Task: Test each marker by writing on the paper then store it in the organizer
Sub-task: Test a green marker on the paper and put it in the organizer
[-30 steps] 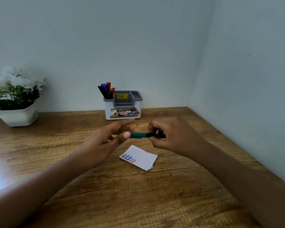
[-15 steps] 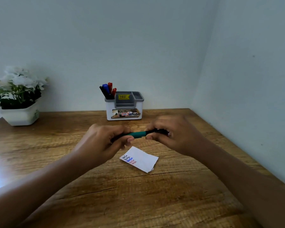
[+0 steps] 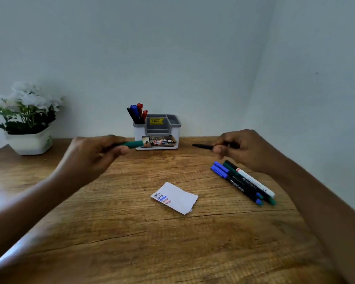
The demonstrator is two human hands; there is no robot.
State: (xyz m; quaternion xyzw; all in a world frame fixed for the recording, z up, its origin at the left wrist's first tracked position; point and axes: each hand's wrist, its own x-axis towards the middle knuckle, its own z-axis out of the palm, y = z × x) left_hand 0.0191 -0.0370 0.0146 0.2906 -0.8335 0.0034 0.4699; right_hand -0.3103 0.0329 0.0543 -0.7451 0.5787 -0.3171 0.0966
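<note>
The green cap is being gripped by the left hand; the uncapped marker, apparently tip leftward, is being held level by the right hand, above and right of the paper.

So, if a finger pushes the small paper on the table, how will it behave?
The paper looks thin and light, so it would probably slide easily on the smooth wooden table. One corner seems slightly lifted, so it may bend rather than stay stiff.

Four markers in one organizer, three loose markers, one paper.
</note>
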